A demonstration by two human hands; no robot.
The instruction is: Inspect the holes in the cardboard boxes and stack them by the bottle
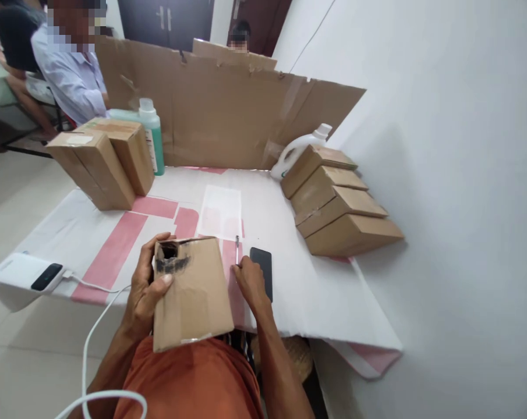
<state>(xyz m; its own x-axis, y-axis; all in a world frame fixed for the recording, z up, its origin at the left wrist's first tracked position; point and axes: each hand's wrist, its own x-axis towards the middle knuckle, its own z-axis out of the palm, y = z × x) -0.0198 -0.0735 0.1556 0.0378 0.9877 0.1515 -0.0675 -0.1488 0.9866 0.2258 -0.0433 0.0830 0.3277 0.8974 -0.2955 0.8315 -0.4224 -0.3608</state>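
Reference landmark: the cardboard box [195, 291], located at the near edge of the table, in front of the orange garment [188, 384]. The left hand [145, 291] grips its left side, thumb pressed on the upper face, fingers wrapped around the edge. The right hand [251, 279] is to the right of the box, apart from it, fingers closed on the near end of a pen [237, 247]; whether the pen is clear of the cloth cannot be told.

The pen's long axis points away from the person, roughly parallel to the box's right side. The box's long axis runs the same way. The ragged, dark-edged hole [170, 250] is at the box's far left corner; the left hand is nearer to it.

Materials: the box is brown corrugated board with a black smear and glossy tape. The pen is slim and silvery. Right of the box: 1 flat, dark phone [265, 265], beside the right hand; farther right, 4 closed cartons [353, 233]. Beyond the box: 1 thin white sheet [220, 210].
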